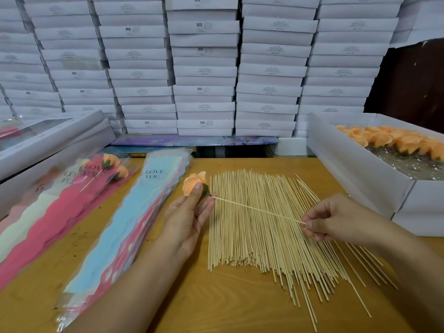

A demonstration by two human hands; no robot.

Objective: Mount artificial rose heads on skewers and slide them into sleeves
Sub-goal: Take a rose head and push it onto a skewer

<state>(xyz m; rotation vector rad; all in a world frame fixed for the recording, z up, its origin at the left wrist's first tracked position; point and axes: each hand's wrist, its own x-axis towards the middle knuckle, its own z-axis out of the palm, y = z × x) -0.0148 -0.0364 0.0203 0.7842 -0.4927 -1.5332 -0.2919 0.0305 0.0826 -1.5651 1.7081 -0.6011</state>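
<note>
An orange rose head (194, 182) sits above the wooden counter (240, 304), its green base meeting the tip of a single skewer (257, 209). The left hand (189, 217) has its grip clamped on the rose head; the right hand (336, 219) pinches the skewer's far end. Beneath lies a spread pile of skewers (264, 236). To the left lie a stack of "LOVE YOU" sleeves (134, 212) and two finished sleeved roses (113, 164). At right, a white box (355, 169) holds more orange rose heads (394, 140).

"LOVE YOU" printed on the blue sleeve (134, 212), the same words partly seen on the pink sleeve (60, 212), "SGS" marked on several stacked white boxes (204, 27), smaller box print unreadable
</note>
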